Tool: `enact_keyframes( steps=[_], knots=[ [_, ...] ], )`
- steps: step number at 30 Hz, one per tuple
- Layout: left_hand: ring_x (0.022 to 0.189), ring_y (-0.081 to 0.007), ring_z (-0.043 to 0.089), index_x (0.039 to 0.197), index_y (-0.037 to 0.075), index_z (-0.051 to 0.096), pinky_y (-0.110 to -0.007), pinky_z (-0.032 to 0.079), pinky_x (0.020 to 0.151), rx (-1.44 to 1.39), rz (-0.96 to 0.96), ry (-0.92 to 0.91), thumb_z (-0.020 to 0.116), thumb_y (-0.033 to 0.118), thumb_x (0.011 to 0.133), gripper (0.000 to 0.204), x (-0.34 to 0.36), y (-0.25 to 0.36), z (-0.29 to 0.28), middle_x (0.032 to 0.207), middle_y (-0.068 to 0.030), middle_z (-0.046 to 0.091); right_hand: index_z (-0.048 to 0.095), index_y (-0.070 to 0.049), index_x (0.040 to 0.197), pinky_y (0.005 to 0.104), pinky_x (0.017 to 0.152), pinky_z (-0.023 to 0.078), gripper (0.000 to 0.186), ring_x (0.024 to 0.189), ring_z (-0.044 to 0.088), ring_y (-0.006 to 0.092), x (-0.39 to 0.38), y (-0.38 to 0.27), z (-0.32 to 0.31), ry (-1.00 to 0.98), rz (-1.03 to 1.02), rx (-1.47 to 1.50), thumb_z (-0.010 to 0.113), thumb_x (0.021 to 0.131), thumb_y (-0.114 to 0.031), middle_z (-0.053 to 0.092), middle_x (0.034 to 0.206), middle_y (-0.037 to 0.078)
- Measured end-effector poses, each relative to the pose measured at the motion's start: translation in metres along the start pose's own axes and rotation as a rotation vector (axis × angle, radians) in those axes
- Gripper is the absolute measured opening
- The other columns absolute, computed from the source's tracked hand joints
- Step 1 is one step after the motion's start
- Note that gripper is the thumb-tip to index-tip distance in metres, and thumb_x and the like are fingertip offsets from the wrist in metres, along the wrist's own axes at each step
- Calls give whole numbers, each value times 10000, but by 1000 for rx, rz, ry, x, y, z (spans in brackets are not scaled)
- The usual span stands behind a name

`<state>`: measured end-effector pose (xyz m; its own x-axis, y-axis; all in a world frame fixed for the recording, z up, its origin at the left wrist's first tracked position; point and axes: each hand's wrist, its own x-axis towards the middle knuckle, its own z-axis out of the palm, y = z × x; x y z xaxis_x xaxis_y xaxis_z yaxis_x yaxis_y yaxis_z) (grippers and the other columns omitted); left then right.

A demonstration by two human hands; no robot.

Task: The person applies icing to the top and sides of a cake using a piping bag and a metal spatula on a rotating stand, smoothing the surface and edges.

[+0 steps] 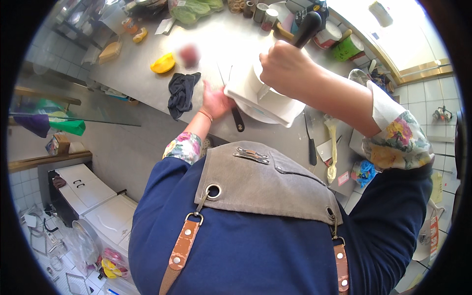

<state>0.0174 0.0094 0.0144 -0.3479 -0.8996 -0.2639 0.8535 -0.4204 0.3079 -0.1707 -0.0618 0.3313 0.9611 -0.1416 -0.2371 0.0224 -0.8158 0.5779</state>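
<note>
A white box-shaped container (268, 110) with rounded corners stands at a slant over a round white plate or disc on the steel worktop. My left hand (218, 102) supports its left corner, thumb stretched apart and the other fingers partly hidden by the container. My right hand (284, 64) is closed in a fist above it, around a tool with a thick black handle (308, 29). The tool's lower end points into the container, and its kind is hidden. Next to my left hand lie a black-handled utensil (238, 119) and a crumpled dark cloth (183, 93).
On the worktop (142, 81) are a yellow mango-like fruit (162, 63), a blurred reddish round thing (188, 55) and bagged greens (194, 10). A black-handled knife (311, 147) and a cream-coloured piping bag or wrap (332, 152) lie at the right. Cans (269, 20) and a green tub (348, 47) stand behind.
</note>
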Motion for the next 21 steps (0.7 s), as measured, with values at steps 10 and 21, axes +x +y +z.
enact_keyframes(
  steps=[10, 21],
  knots=[
    [1163, -380, 569, 1483, 72, 276, -522, 364, 1060, -82, 35, -29, 179, 933, 743, 1139, 15, 5, -25, 1317, -268, 546, 726, -130, 668, 303, 633, 435, 53, 731, 649, 178, 0, -5, -12, -46, -32, -3, 688, 698, -153, 625, 753, 30],
    [1204, -383, 549, 1477, 60, 303, -513, 372, 1068, -152, 168, 21, 127, 928, 750, 1145, 3, -8, -10, 1349, -225, 539, 730, -121, 674, 312, 659, 455, 70, 720, 652, 190, 6, -9, -16, -64, -56, 41, 673, 710, -142, 629, 747, 39]
  ],
)
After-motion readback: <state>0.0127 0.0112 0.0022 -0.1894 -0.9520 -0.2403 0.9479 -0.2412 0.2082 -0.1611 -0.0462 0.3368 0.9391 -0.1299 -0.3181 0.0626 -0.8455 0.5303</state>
